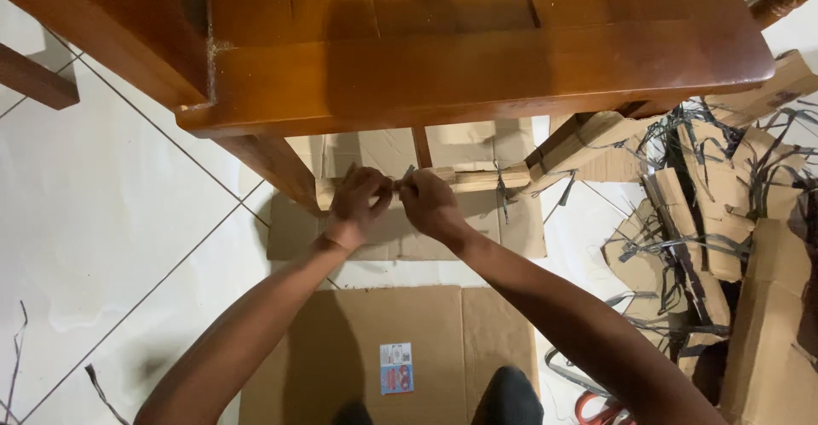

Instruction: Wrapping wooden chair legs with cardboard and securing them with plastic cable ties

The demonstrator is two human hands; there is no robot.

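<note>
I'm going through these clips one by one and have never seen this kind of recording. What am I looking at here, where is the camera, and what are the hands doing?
There is no machine here: a person works with two bare hands, and the one picture comes from a camera worn on the head, looking down. The left hand and right hand meet at a crossbar wrapped in cardboard, low between the legs of a brown wooden piece of furniture. The fingers pinch something small there; it is too small to tell what. On the white tiled floor lie flattened cardboard sheets, one with a small printed label. To the right sits a pile of torn cardboard and dark plastic straps. Red handles, probably scissors, show at the bottom edge.
</note>
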